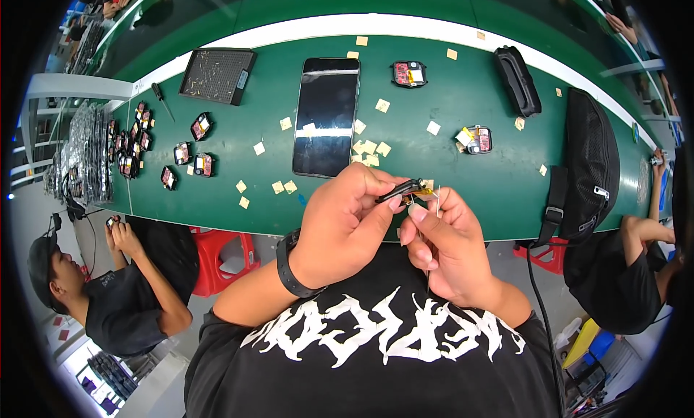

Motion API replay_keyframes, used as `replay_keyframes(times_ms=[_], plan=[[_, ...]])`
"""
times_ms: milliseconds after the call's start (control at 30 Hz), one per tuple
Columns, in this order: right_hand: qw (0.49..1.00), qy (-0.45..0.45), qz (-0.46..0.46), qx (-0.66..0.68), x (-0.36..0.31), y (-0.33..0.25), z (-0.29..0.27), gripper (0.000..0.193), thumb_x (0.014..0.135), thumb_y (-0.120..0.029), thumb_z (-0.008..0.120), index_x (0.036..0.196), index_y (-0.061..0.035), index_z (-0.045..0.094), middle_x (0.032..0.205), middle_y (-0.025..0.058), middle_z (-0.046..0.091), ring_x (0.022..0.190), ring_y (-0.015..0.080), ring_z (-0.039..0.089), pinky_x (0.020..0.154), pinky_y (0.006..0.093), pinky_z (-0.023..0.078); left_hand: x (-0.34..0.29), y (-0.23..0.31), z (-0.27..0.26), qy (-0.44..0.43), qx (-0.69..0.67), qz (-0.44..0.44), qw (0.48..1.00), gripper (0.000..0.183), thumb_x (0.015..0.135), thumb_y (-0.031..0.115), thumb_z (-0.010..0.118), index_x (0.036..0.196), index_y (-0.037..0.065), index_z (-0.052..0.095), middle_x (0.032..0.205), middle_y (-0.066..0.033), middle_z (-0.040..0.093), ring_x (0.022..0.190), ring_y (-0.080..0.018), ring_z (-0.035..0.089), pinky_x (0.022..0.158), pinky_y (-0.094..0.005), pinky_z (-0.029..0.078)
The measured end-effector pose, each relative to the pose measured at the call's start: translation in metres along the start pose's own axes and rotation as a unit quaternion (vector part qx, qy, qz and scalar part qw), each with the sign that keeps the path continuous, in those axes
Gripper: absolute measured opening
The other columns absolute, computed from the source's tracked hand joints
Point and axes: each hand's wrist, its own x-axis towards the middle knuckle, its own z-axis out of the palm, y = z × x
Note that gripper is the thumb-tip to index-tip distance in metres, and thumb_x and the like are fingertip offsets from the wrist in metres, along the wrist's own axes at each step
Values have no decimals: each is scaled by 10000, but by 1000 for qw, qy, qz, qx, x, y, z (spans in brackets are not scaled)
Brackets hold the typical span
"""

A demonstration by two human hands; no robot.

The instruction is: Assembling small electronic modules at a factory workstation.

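Close to my chest, over the table's near edge, my left hand [354,226] pinches a small black watch case [396,191] between thumb and fingers. A yellow-and-white part [425,190] shows at the right end of the case, where its inside faces my other hand. My right hand [452,244] is closed around a thin metal tool [438,198], slim like tweezers, whose ends poke out above and below the fingers. The right thumb and fingertips are at the open side of the case; what they touch there is mostly hidden.
A large phone [327,118] lies on the green table [267,85] among scattered small cream squares [382,106]. Other open watch cases [410,74] lie around, with several heaped at left. Also there are a black tray [215,75], a screwdriver [162,100] and a black bag [593,165]. People sit on both sides.
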Motion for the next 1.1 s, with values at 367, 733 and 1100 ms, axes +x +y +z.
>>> replay_keyframes(times_ms=[367,733,1100], plan=[[990,3,-108,-87,1,8,-13,173,1037,-53,574,985,-112,420,812,135,684,527,69,494,439,206,333,6,4,-4,56,-150,-159,974,158,993,-16,615,1090,8,492,1165,-148,662,1074,-236,703,874,-346,628],[877,8,-305,-371,10,-7,-19,245,918,19,729,1150,16,648,829,-12,613,653,3,467,565,184,365,1,2,5,44,-89,-109,989,179,954,-83,619,1067,-12,499,1112,-152,664,1021,-180,697,879,-316,611],[733,-60,-364,-572,4,-28,-20,254,839,61,769,1077,2,703,865,80,681,658,120,615,567,248,494,3,6,8,17,-91,-107,990,289,960,-96,602,1243,-55,564,1149,-128,677,1011,-134,673,856,-263,558]])
